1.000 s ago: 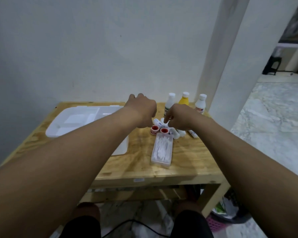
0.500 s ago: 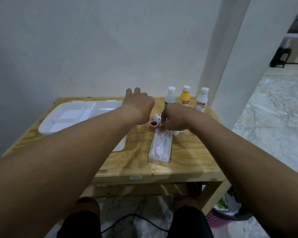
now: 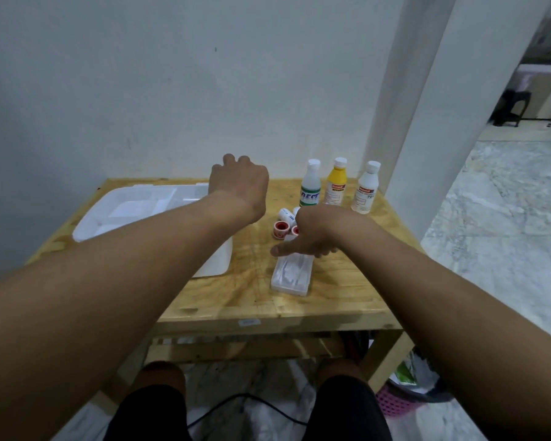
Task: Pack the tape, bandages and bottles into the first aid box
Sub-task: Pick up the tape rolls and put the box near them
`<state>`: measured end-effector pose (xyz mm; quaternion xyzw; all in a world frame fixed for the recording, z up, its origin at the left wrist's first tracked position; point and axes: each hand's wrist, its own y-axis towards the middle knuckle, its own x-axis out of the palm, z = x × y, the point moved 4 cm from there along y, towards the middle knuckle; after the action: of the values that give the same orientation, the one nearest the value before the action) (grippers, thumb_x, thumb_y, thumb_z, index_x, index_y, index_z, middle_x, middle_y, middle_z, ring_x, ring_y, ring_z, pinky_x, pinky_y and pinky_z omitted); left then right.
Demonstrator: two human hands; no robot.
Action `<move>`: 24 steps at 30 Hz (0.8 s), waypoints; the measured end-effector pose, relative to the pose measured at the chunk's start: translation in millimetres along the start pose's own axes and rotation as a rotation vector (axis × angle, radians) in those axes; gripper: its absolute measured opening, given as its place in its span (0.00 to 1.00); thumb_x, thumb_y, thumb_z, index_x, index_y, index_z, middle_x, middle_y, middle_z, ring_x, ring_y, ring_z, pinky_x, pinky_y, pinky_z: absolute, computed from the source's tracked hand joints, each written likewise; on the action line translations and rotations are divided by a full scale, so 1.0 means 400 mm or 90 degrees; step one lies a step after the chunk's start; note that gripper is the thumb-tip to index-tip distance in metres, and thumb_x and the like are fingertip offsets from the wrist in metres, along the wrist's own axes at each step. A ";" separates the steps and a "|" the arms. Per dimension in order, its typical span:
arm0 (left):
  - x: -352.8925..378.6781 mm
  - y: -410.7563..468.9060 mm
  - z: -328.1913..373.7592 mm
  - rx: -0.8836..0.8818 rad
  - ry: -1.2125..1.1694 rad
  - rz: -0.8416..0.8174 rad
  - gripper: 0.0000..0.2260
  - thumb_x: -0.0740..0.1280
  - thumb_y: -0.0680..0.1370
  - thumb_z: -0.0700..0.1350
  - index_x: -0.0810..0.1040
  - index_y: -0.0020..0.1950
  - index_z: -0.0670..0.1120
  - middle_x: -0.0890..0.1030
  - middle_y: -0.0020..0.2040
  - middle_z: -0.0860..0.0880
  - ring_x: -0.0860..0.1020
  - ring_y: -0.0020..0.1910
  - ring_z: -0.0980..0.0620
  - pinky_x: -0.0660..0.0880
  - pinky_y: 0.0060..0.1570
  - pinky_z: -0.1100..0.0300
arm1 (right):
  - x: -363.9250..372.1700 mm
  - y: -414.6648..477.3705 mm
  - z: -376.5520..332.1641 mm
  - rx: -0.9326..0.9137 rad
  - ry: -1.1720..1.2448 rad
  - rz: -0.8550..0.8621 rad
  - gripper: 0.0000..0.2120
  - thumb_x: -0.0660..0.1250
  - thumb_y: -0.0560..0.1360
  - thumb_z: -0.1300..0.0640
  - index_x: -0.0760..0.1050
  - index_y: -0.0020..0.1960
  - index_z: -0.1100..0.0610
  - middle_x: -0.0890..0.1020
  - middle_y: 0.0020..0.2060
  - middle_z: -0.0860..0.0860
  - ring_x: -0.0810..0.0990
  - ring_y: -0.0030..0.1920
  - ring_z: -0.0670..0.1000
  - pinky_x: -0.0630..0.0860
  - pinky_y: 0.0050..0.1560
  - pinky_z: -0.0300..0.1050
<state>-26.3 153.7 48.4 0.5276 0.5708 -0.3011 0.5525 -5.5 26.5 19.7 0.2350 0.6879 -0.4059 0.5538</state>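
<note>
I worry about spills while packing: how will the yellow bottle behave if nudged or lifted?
The yellow bottle stands tall and narrow on the wooden table, so a sideways nudge would probably tip it. Its round body would likely roll once down. It looks like rigid plastic, so probably firm to grip.

The right hand (image 3: 315,233) hides most bandage rolls (image 3: 285,214).
</note>
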 end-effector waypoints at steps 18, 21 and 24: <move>0.002 -0.019 -0.104 -0.128 -0.337 -0.023 0.11 0.64 0.70 0.34 0.77 0.45 0.49 0.78 0.46 0.48 0.75 0.42 0.46 0.76 0.43 0.56 | -0.036 -0.093 -0.017 0.085 0.082 0.007 0.38 0.75 0.67 0.40 0.65 0.67 0.60 0.81 0.48 0.55 0.86 0.42 0.57 0.85 0.46 0.53; -0.018 -0.034 -0.159 -0.142 -0.361 0.011 0.15 0.66 0.72 0.37 0.83 0.56 0.48 0.82 0.55 0.47 0.80 0.52 0.44 0.74 0.46 0.57 | -0.091 -0.091 -0.032 0.079 0.084 0.034 0.31 0.76 0.67 0.39 0.69 0.55 0.60 0.82 0.44 0.54 0.86 0.36 0.55 0.84 0.42 0.48; -0.027 -0.058 -0.237 -0.148 -0.369 0.047 0.17 0.68 0.73 0.40 0.82 0.62 0.50 0.82 0.60 0.48 0.79 0.58 0.45 0.74 0.50 0.57 | -0.135 -0.078 -0.058 0.049 0.099 0.064 0.24 0.77 0.64 0.40 0.75 0.43 0.59 0.82 0.35 0.54 0.85 0.32 0.55 0.83 0.37 0.46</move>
<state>-79.4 232.5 72.9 0.3731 0.4007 -0.3515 0.7594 -28.0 35.0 82.0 0.3211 0.7003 -0.3840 0.5090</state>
